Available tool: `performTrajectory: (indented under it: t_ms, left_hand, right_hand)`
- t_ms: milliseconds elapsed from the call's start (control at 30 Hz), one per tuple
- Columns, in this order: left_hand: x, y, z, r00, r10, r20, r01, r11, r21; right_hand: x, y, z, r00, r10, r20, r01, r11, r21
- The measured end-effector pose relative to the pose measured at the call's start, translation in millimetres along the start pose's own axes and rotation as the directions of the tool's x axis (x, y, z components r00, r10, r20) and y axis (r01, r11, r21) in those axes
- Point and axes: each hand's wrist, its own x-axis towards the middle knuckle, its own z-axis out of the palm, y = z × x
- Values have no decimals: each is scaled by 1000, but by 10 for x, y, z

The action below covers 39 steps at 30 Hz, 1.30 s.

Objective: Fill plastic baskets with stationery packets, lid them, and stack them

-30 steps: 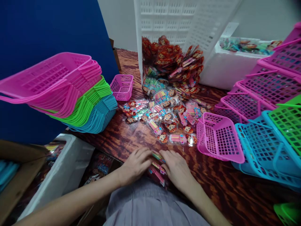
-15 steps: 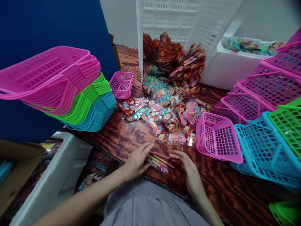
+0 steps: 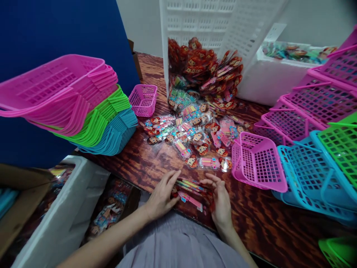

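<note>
At the table's front edge, a small stack of clear-wrapped packets [image 3: 191,197] with printed cartoon heads and coloured sticks stands between my hands. My left hand [image 3: 162,194] is closed around its left end, thumb on the near side. On the right end, my right hand [image 3: 222,204] has its fingers curled round the far side. The nearest packet shows pink sticks and blue lettering. Just beyond lies a loose pile of similar packets [image 3: 198,137], spilling from a tipped white crate [image 3: 200,22]. To the right of the pile, a pink basket [image 3: 260,160] stands on the table.
Nested pink, green and blue baskets [image 3: 83,108] stand at the left, near a small pink basket [image 3: 143,98]. More baskets [image 3: 306,104] are piled at the right. A white foam box [image 3: 255,78] stands behind, another foam box [image 3: 67,208] below the table at left.
My right hand has curled in closer around the packets. The stack has turned slightly, so a packet with pink sticks now faces me.
</note>
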Motion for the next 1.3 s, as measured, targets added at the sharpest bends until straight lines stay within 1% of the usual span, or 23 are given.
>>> performTrajectory:
  t_ms: [167,267,333,467,600,667,767,800,867,933,967,1000,1033,1100,1167,1233,1300]
  left_hand:
    - [-16,50,13,998,-31,-63,29,999,-25]
    - [-35,60,24,995,-53,-88,53,999,-2]
    - [-55,54,26,997,-39,-62,41,999,33]
    - [-90,6,-18,999,40,-4,-39,992,116]
    - [-122,-64,-106,994,109,4,-108,980,167]
    - [-143,-76,-122,993,118,31,-121,980,158]
    - [-160,-51,-79,992,105,69,-113,985,129]
    - [-156,-36,-53,995,89,55,-96,987,128]
    - [-136,-3,-6,999,42,-20,-39,990,133]
    - [-105,32,13,995,-6,-96,19,991,130]
    - [-89,55,9,993,-24,-112,38,991,127]
    - [-75,84,-3,994,-37,-102,50,991,127]
    - [-61,119,-23,997,-47,-67,56,989,139]
    - [-32,210,-75,996,-71,48,59,975,214]
    - [5,309,-128,978,-133,164,71,938,339]
    - [48,386,-162,949,-213,235,90,891,446]
    - [84,416,-166,932,-261,251,103,855,508]
  right_hand:
    - [-16,8,93,999,-29,33,30,999,-22]
    - [-7,-12,119,999,-34,10,34,999,-41]
    - [12,-14,128,998,-58,-23,56,997,-55]
    - [86,8,159,994,-106,-40,104,993,-49]
    - [188,18,195,995,-87,-41,88,996,19]
    - [229,3,205,998,-66,-19,67,997,36]
    - [252,-38,202,996,-48,69,49,999,0]
    - [250,-54,193,994,-38,106,39,999,-8]
    - [233,-82,153,987,-4,159,3,1000,6]
    - [209,-95,96,986,5,168,-10,1000,29]
    - [197,-91,70,987,-11,160,7,1000,23]
    - [185,-79,54,988,-36,147,37,999,-4]
    - [173,-59,51,989,-65,134,72,996,-50]
    - [150,0,98,988,-121,95,135,978,-158]
    - [123,70,203,982,-177,65,188,951,-247]
    - [89,139,325,968,-239,79,252,920,-300]
    - [55,187,415,946,-292,142,324,883,-339]
